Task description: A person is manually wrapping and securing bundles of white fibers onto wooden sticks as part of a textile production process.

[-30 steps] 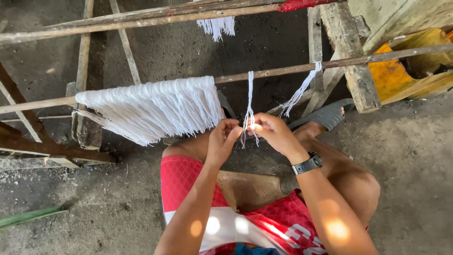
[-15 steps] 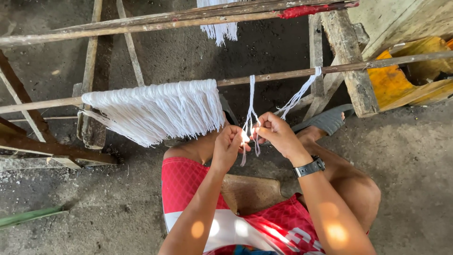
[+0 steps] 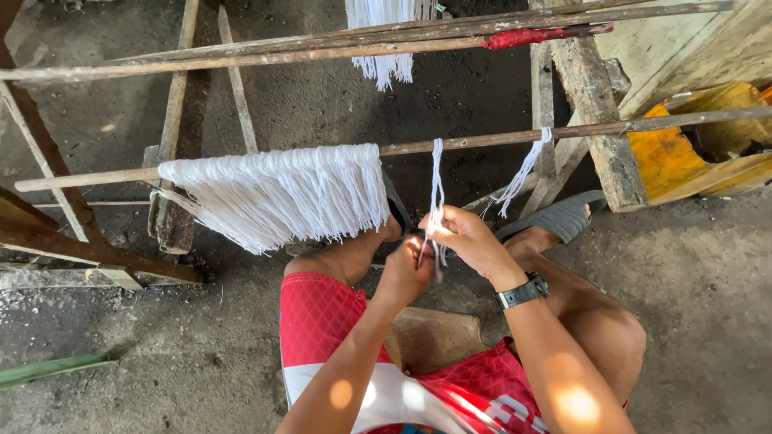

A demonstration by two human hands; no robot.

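Observation:
A thin wooden rod runs across the frame, carrying a wide curtain of white strings on its left part. One separate white string loop hangs from the rod near the middle. My right hand, with a black wristwatch, pinches that loop's lower end. My left hand sits just below and to the left, fingers closed on the same string ends. Another single white string hangs further right, untouched.
A second rod higher up holds a white tassel bundle and a red wrap. Wooden frame posts stand left and right. A yellow container lies at right. My knees, red shorts and a grey sandal fill the concrete floor below.
Both hands have dropped slightly lower along the hanging loop, the left hand moving under the right. The view has shifted a little; the rod and strings stay put.

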